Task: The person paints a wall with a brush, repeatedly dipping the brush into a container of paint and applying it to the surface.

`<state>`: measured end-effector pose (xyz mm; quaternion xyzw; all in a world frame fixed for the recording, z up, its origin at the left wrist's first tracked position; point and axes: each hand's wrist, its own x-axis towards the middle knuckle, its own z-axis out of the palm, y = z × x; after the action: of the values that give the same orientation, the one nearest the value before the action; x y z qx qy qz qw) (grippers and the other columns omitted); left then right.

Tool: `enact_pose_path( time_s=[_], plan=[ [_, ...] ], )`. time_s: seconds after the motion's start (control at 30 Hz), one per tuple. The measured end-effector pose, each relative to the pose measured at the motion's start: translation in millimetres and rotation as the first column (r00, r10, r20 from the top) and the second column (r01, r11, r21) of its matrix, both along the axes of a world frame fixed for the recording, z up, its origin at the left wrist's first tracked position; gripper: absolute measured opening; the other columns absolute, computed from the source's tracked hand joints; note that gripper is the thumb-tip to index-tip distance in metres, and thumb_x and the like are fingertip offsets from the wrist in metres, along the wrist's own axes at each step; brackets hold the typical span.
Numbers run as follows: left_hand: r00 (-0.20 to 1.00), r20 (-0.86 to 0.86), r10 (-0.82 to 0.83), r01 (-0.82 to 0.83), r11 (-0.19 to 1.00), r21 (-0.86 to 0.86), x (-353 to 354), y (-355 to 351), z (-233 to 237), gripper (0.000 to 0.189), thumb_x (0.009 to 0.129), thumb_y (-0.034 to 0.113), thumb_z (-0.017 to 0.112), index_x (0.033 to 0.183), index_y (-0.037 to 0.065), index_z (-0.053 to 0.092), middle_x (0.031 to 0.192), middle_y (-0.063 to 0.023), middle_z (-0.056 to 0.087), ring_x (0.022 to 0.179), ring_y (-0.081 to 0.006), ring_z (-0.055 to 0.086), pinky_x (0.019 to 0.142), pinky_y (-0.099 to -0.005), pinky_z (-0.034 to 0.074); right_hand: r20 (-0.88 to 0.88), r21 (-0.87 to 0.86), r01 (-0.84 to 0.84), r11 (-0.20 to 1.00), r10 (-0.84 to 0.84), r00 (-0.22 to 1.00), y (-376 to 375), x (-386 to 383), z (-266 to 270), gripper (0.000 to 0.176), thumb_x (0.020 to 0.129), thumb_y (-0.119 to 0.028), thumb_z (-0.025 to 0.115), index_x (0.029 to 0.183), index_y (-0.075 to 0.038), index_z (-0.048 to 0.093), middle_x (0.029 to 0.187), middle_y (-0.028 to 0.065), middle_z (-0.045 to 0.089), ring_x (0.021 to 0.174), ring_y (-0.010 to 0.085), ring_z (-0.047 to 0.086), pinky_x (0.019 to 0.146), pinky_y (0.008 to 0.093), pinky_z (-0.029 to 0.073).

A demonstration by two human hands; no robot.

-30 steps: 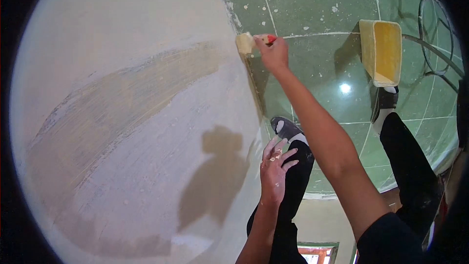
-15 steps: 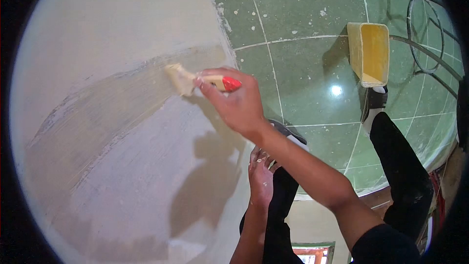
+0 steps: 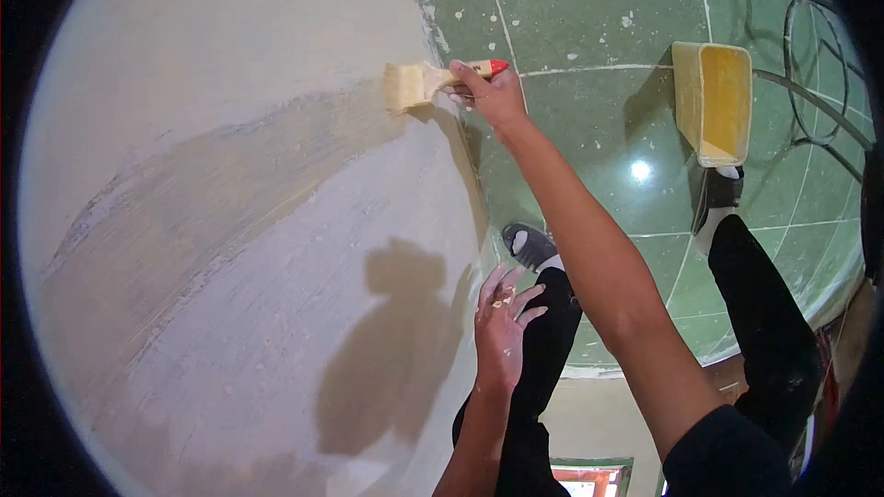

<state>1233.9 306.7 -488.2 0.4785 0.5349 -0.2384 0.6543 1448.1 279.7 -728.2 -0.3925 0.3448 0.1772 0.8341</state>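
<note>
My right hand (image 3: 495, 97) is closed round the handle of a paintbrush (image 3: 412, 87) with a red-tipped wooden handle and wide pale bristles. Its bristles rest against the wall (image 3: 230, 313), at the end of a damp-looking beige band (image 3: 221, 184) near where wall meets floor. Lower down, my left hand (image 3: 502, 331) has its fingers spread and holds nothing. White smears mark its fingers, and it is beside my left knee, close to the wall.
A cream rectangular bucket (image 3: 686, 101) with yellow inside stands on the green tiled floor (image 3: 589, 166), by my right shoe (image 3: 723, 189). A dark cable (image 3: 810, 97) loops behind it. White spatters dot the tiles. My left shoe (image 3: 527, 244) is near the wall.
The paintbrush in my right hand has moved along the wall, rightward and up in view, toward the floor edge. My left hand's fingers have spread, and it shows more fully.
</note>
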Motion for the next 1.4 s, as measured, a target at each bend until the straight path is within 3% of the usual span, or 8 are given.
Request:
enact_pose_path(
  time_s=[0.07,0.13,0.47,0.53,0.73,1.07,1.2,1.4],
  plan=[
    [1.0,-0.006,-0.007,0.007,1.0,0.011,4,-2,0,0.056,0.1,0.027,0.049,0.15,0.006,0.035,0.145,-0.0175,0.046,0.121,-0.035,0.056,0.096,-0.0495,0.047,-0.005,-0.045,0.024,0.999,-0.024,1.0,-4,1,-24,0.031,0.089,-0.027,0.075,0.088,0.004,0.071,0.077,0.0101,0.073,0.066,0.0157,0.07,0.059,0.0297,0.053],
    [1.0,-0.023,-0.011,0.011,1.0,0.027,5,-4,2,0.055,0.1,0.026,0.049,0.15,0.005,0.035,0.145,-0.0175,0.046,0.122,-0.0352,0.056,0.096,-0.0497,0.047,-0.061,-0.599,-0.235,0.765,0.249,0.967,-8,-4,-42,0.033,0.086,-0.03,0.076,0.086,0.003,0.072,0.075,0.0148,0.072,0.066,0.0231,0.07,0.062,0.0363,0.053],
    [0.999,0.031,0.016,-0.016,1.0,0.011,-3,-3,-3,0.057,0.1,0.026,0.05,0.15,0.004,0.033,0.145,-0.0177,0.045,0.121,-0.0344,0.057,0.095,-0.0468,0.048,0.091,-0.758,-0.151,0.635,0.332,0.939,24,-13,14,0.03,0.087,-0.025,0.069,0.072,0.0,0.065,0.072,0.0203,0.065,0.068,0.0406,0.062,0.065,0.0462,0.048],
    [0.998,0.043,0.04,-0.04,0.999,-0.005,-6,-3,-6,0.057,0.1,0.027,0.05,0.15,0.004,0.033,0.145,-0.0176,0.045,0.12,-0.034,0.057,0.095,-0.0464,0.048,0.042,-0.612,-0.238,0.754,0.332,0.942,14,-15,37,0.027,0.086,-0.025,0.073,0.094,0.0,0.073,0.08,0.0201,0.07,0.073,0.0312,0.068,0.069,0.0389,0.052],
    [0.998,0.043,0.045,-0.044,0.999,-0.024,-24,1,-11,0.058,0.1,0.03,0.056,0.149,0.006,0.035,0.141,-0.0131,0.049,0.119,-0.0294,0.058,0.093,-0.0422,0.05,0.389,-0.643,0.123,0.756,0.183,0.903,18,-10,162,0.023,0.087,-0.023,0.072,0.096,-0.002,0.075,0.084,0.0178,0.07,0.075,0.0286,0.068,0.07,0.0384,0.052],
    [0.992,-0.109,0.065,-0.055,0.994,0.097,-28,13,-28,0.054,0.1,0.024,0.054,0.148,0.01,0.036,0.142,-0.0151,0.049,0.113,-0.0334,0.061,0.087,-0.0479,0.055,0.558,0.022,0.191,0.981,-0.171,0.812,-13,25,356,0.018,0.085,-0.01,0.075,0.099,0.001,0.069,0.083,0.0143,0.066,0.07,0.0241,0.066,0.059,0.0331,0.05],
    [0.988,-0.119,0.096,-0.084,0.991,0.1,-24,12,-28,0.053,0.099,0.022,0.055,0.148,0.011,0.037,0.141,-0.0145,0.05,0.112,-0.0326,0.062,0.084,-0.047,0.056,0.34,0.609,-0.013,0.793,-0.245,0.908,-19,50,368,0.015,0.09,-0.016,0.072,0.089,-0.001,0.069,0.074,0.0094,0.065,0.066,0.0187,0.063,0.062,0.0364,0.049],
    [0.991,0.009,0.133,-0.133,0.991,-0.002,-45,29,-38,0.05,0.102,0.027,0.047,0.149,0.013,0.037,0.144,-0.0121,0.047,0.121,-0.0328,0.058,0.093,-0.0508,0.05,0.187,0.485,0.122,0.866,-0.239,0.953,23,54,284,0.023,0.093,-0.023,0.072,0.093,0.0,0.069,0.082,0.0055,0.071,0.071,0.0098,0.068,0.064,0.0246,0.057]
  ],
)
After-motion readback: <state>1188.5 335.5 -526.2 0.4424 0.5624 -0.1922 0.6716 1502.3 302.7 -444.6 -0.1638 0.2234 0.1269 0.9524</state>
